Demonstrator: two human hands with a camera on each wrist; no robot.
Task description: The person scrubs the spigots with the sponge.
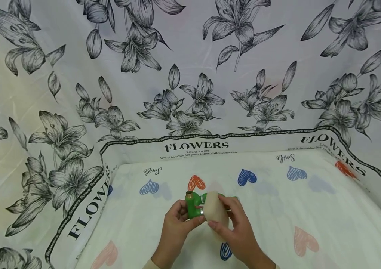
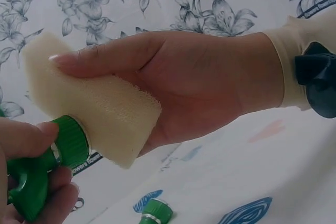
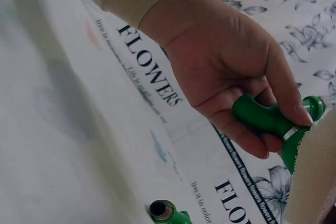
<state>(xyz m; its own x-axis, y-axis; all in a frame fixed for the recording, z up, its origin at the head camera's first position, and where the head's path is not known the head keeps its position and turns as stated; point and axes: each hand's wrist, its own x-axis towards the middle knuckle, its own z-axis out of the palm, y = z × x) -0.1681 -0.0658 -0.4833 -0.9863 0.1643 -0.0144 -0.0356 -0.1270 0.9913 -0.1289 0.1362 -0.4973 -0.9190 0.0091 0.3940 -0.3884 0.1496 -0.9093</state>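
My left hand (image 1: pixel 178 224) grips a green fitting with silver rings (image 1: pixel 195 211), shaped like a hose connector. In my right hand (image 1: pixel 235 228) is a cream sponge block (image 1: pixel 214 211), pinched between thumb and fingers. The left wrist view shows the fitting's ribbed green end (image 2: pixel 73 140) against the face of the sponge (image 2: pixel 113 111), which hides part of it. Behind the hands, another green fitting (image 2: pixel 156 212) lies on the cloth; its dark, brass-rimmed opening (image 3: pixel 161 211) shows in the right wrist view. From the head view I cannot tell exactly where the two fittings separate.
A white cloth (image 1: pixel 261 231) printed with hearts covers the surface under the hands. Behind it and at the sides hangs a curtain (image 1: pixel 190 56) with black-and-white lilies. Its dark-edged border (image 1: pixel 261 140), lettered FLOWERS, runs along the back.
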